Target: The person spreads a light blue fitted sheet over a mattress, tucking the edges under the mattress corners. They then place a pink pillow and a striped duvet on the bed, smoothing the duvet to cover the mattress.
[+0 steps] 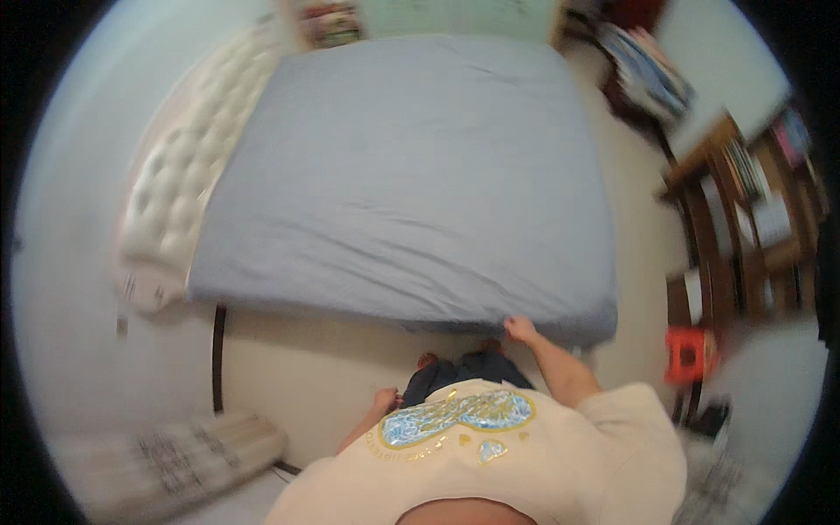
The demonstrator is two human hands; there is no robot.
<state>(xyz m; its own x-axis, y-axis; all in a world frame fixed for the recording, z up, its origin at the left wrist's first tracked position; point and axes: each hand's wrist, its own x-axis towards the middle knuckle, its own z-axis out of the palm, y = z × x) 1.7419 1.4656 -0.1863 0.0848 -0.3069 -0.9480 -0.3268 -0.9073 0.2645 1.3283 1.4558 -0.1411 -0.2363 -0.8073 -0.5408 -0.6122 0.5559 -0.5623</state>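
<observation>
A grey-blue bed sheet (420,170) covers the mattress of a wide bed in front of me. At the bed's near edge, right of centre, my right hand (520,329) grips the sheet's side with curled fingers. Creases in the cloth run from the left and middle towards that hand. My left hand (387,398) hangs low beside the dark trousers (436,380), away from the bed. It appears to hold nothing, but its fingers are small and partly hidden.
A white tufted headboard (174,190) borders the bed's left end. Brown shelves (718,243) with books and papers stand at the right, a red stool (688,355) below them. Clothes or cloths (646,72) lie piled at the upper right. A long wrapped bundle (177,459) lies lower left.
</observation>
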